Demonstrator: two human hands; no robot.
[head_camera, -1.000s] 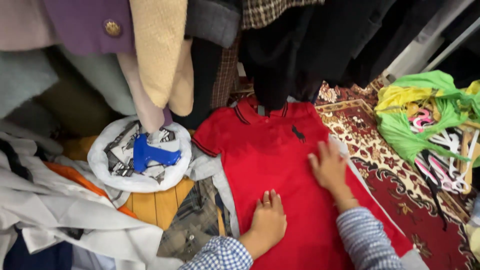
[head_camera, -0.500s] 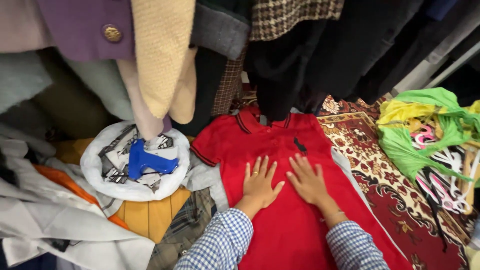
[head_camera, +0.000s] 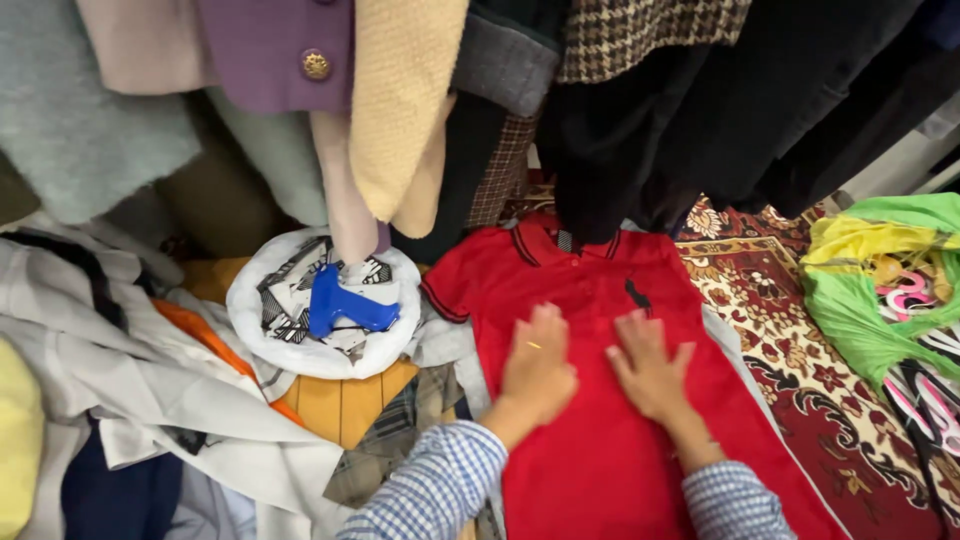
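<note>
Both hands pressed flat, fingers spread, gripping nothing: left hand (head_camera: 538, 365) and right hand (head_camera: 648, 365) side by side at lower centre on the red polo shirt (head_camera: 600, 300), likely smoothing it flat over the patterned rug (head_camera: 790, 340). At centre left, 1 blue tagging gun (head_camera: 340, 305).

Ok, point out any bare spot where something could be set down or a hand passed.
Free: the patterned rug between the red polo shirt and the green bag, and the shirt's lower part below both hands, left hand and right hand. Crowded: left of the shirt, piled clothes surround the blue tool; hanging garments block the far edge.
</note>
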